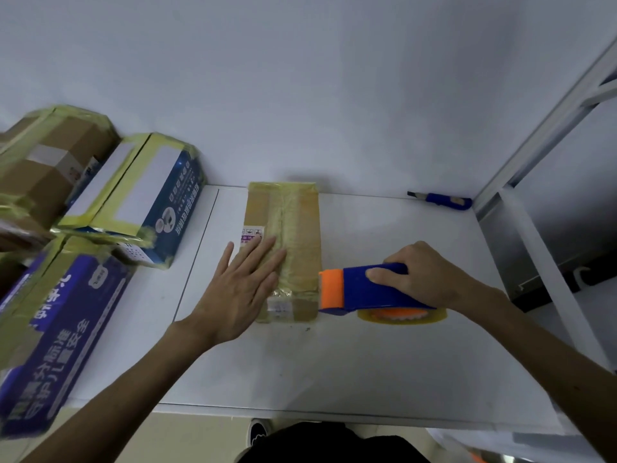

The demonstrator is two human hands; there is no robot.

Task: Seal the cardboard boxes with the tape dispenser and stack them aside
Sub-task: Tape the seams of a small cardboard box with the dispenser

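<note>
Both bare forearms reach forward from the lower corners. The left hand (240, 289) lies flat, palm down, fingers straight and slightly spread, pressing on the box (302, 225). The right hand (425, 275) curls round the tape dispenser (354, 290), thumb stretched along it.

Purple box (56, 329) printed "安全", blue box (173, 202) Chinese print too blurred

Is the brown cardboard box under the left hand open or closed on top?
Closed. The cardboard box has flat flaps with yellowish tape along the top seam; the left hand rests flat on it.
</note>
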